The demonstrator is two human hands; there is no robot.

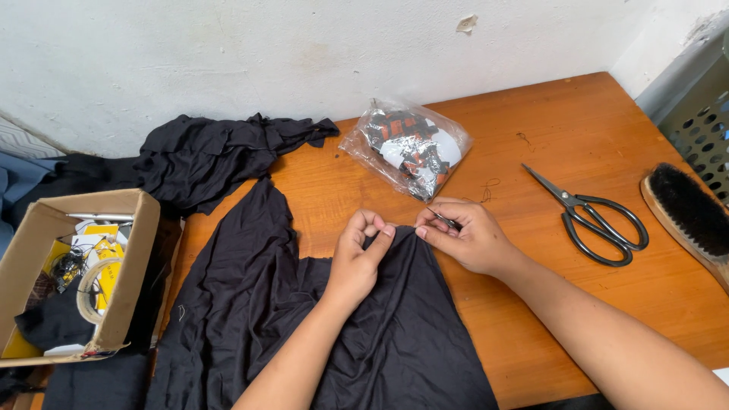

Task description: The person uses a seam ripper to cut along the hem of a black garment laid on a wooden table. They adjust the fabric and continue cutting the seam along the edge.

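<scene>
Black cloth [319, 319] lies on the wooden table [607, 304]. Both hands pinch its top edge: left hand [357, 258] with bunched fingers, right hand [463, 237] also holding a thin needle [443, 219]. Beyond the cloth sits a plastic bag [408, 148]; scissors [596, 216] lie to its right.

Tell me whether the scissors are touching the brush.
Apart. The head view shows bare orange table between the scissors handles and the brush wooden edge.
</scene>
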